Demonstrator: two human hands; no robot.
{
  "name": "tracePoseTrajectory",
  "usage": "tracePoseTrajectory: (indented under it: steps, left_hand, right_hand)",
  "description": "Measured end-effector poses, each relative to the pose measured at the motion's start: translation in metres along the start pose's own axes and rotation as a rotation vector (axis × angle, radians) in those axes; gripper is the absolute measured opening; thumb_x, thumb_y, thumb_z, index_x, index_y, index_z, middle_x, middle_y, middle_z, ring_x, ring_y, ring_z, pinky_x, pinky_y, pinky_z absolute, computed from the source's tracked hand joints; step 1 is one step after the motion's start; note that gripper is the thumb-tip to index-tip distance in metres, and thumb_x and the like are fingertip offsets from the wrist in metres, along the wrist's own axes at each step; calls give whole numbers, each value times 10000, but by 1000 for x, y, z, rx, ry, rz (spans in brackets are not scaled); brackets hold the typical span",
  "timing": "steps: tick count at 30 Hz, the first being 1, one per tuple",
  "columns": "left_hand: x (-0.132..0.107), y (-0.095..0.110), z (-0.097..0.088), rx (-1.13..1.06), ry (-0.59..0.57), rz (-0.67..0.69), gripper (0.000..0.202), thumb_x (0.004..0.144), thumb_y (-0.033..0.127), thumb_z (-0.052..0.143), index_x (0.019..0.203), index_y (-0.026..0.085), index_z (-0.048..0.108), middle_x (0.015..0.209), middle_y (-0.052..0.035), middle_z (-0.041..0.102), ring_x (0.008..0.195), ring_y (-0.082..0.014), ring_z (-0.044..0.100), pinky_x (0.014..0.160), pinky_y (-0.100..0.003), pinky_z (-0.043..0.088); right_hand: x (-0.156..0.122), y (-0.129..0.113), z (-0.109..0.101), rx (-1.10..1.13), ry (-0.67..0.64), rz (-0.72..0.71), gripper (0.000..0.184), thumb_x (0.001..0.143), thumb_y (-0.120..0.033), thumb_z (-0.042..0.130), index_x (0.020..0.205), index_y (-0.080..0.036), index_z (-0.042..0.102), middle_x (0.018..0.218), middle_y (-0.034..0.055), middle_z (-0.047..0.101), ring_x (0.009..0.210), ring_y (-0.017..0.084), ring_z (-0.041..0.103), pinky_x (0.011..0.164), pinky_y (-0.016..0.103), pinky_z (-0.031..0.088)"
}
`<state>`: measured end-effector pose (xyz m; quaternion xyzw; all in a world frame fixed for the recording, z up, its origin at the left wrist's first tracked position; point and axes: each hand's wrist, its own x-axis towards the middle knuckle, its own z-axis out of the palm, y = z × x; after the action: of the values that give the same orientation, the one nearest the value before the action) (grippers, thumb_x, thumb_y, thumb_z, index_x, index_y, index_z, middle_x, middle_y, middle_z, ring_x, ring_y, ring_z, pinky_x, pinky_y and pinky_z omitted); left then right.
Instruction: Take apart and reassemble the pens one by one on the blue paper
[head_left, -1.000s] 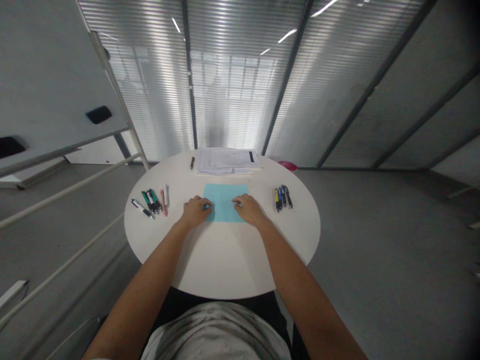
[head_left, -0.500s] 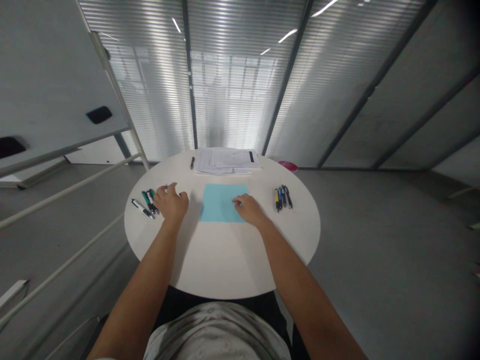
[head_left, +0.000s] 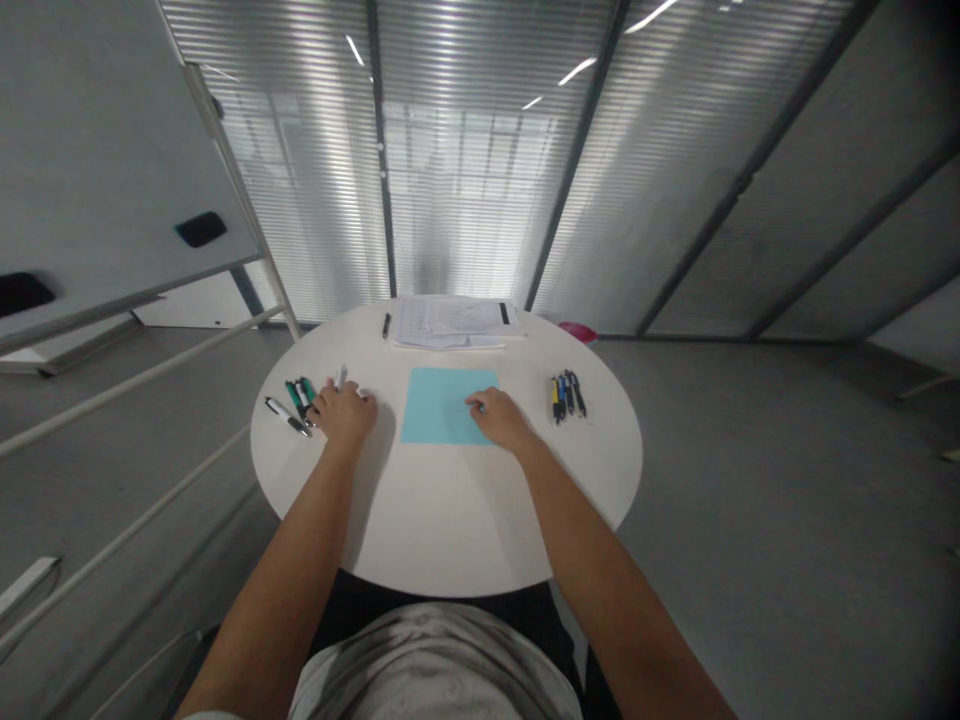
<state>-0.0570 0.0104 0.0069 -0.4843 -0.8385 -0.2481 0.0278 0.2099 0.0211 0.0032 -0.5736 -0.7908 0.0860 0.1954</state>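
Head view: round table [head_left: 450, 520] by blinds [head_left: 465, 180]; left grip [head_left: 345, 412] clasps pen [head_left: 341, 376], right grip [head_left: 502, 418] flat.

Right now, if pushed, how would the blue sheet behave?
Likely floppy and light: the blue sheet lies dead flat on the round table. It would probably slide easily on that smooth top; only the right hand pins its right edge.

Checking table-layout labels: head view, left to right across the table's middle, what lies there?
White pen → green pens → left hand → light blue sheet → right hand, on the sheet's right edge → yellow, blue and black pens.
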Motion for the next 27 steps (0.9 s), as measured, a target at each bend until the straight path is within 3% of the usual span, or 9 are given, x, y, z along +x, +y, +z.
tracePoseTrajectory:
  steps: [6,10,13,19,27]
  left_hand:
    - [1,-4,0,36,95,-25,405,762,337,533,1105,159,657,1186,-225,561,1138,-403,461,920,-536,315]
    - [1,-7,3,46,139,-20,466,774,317,508,1177,106,607,1165,-243,565,1121,-408,474,908,-533,332]
    - [5,-9,1,23,107,-58,491,766,301,513,1203,89,584,1168,-250,574,1117,-414,485,898,-536,343]
    - [17,-18,-2,-45,75,-149,430,799,379,487,1064,77,639,1110,-265,614,1084,-428,518,874,-567,352]
    - [22,-23,0,13,13,-110,413,835,422,454,1008,121,677,1044,-224,660,1025,-394,564,846,-546,381]
  right_hand:
    - [0,1,1,5,3,1,280,880,-172,495,1068,-198,701,1028,75,661,958,163,587,917,275,392]
    - [0,3,2,7,21,-3,277,876,-171,501,1059,-204,705,1015,72,660,940,165,588,917,277,396]
    - [0,5,3,14,29,-4,275,873,-172,504,1052,-209,709,1003,71,658,926,165,588,906,275,402]
    - [0,9,4,4,29,-17,272,878,-182,504,1056,-203,708,1003,73,659,929,169,585,905,278,400]
    - [-1,5,1,-1,3,-11,279,881,-169,497,1072,-204,698,1026,76,658,954,165,583,915,279,393]
